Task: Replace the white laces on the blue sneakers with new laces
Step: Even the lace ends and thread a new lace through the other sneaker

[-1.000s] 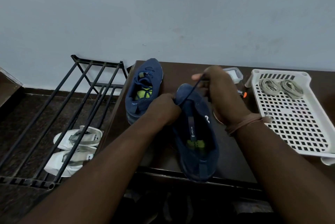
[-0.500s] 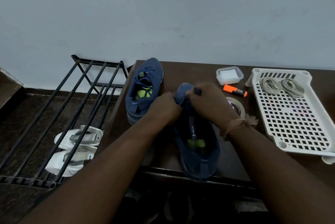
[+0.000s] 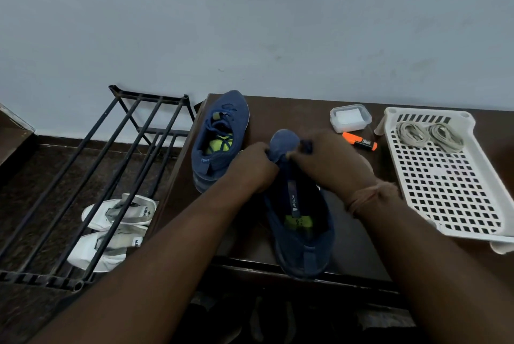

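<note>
A blue sneaker [image 3: 301, 235] lies lengthwise on the dark brown table [image 3: 292, 115], heel toward me. My left hand [image 3: 254, 168] grips its left side near the toe. My right hand [image 3: 331, 162] is curled over the eyelet area and pinches a dark blue lace [image 3: 306, 146], mostly hidden by the fingers. The second blue sneaker [image 3: 219, 137] sits at the table's left edge, laced in blue. Two coiled whitish laces [image 3: 429, 133] lie at the far end of the white perforated tray [image 3: 450, 193] on the right.
A small clear lidded box [image 3: 350, 118] and an orange highlighter [image 3: 360, 141] lie behind my right hand. A black metal shoe rack [image 3: 91, 176] stands to the left of the table, with white sandals [image 3: 116, 229] under it. A pale wall rises behind.
My right hand, which held the lace pulled up and back a second ago, has come down onto the sneaker's eyelets. The box and highlighter behind it are now uncovered. My left hand stayed.
</note>
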`<state>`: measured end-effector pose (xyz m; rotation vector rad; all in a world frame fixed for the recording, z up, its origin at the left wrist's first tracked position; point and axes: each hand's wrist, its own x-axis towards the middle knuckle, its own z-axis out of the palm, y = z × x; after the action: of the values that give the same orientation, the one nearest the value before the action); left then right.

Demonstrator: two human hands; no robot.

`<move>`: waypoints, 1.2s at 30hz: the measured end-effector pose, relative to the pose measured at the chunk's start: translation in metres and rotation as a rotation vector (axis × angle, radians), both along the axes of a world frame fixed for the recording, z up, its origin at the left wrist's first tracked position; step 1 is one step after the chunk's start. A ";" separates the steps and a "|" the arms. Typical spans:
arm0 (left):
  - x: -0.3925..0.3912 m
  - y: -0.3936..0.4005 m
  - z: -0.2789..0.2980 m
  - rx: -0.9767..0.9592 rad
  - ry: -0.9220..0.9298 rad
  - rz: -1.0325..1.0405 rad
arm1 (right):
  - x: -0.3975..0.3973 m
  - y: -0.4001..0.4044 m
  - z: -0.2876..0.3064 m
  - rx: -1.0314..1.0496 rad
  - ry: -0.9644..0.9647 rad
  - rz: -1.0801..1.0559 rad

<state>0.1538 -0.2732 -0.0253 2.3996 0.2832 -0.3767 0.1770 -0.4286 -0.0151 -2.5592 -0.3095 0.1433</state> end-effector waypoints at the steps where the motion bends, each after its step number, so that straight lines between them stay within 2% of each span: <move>1: 0.000 0.001 -0.001 -0.006 -0.007 -0.002 | -0.003 0.005 -0.006 -0.131 0.031 0.030; 3: 0.000 0.002 -0.002 -0.013 -0.018 0.000 | -0.005 0.012 -0.013 -0.252 0.059 0.010; 5: 0.000 0.002 -0.001 0.000 -0.015 0.005 | -0.004 0.016 -0.014 -0.185 0.011 -0.002; 7: 0.000 0.003 -0.001 0.012 0.002 0.011 | 0.000 0.015 -0.008 0.106 -0.017 -0.048; 10: 0.000 0.002 0.002 0.029 0.021 0.009 | 0.007 0.006 0.013 0.729 0.021 -0.283; 13: -0.001 -0.002 0.009 0.075 0.039 -0.045 | 0.009 -0.005 0.032 1.067 -0.006 -0.444; 15: -0.001 -0.004 0.011 0.083 0.040 -0.074 | 0.011 -0.010 0.032 1.009 -0.036 -0.478; 18: 0.000 -0.002 0.013 0.038 0.052 -0.058 | 0.011 -0.010 0.023 0.746 0.036 -0.383; 20: 0.002 0.002 0.019 -0.033 0.034 0.001 | 0.009 -0.007 0.019 0.717 0.056 -0.335; 22: 0.007 0.012 0.027 -0.012 -0.087 0.035 | 0.007 -0.006 0.021 0.704 0.017 -0.337; 26: 0.011 0.042 0.042 0.206 -0.432 0.150 | 0.008 -0.011 0.024 0.600 -0.100 -0.331; 30: 0.013 0.065 0.055 0.262 -0.732 0.284 | 0.007 -0.016 0.025 0.533 -0.170 -0.338; 32: 0.013 0.071 0.062 0.098 -0.899 0.356 | 0.008 -0.016 0.025 0.517 -0.185 -0.348; 34: 0.016 0.074 0.068 -0.211 -0.977 0.449 | 0.009 -0.017 0.025 0.497 -0.187 -0.354; 36: 0.021 0.073 0.072 -0.604 -0.875 0.543 | 0.010 -0.018 0.025 0.489 -0.195 -0.352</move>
<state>0.1746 -0.2000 0.0472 1.6000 0.3306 0.7261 0.1867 -0.4465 0.0100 -2.0985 0.0394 -0.2820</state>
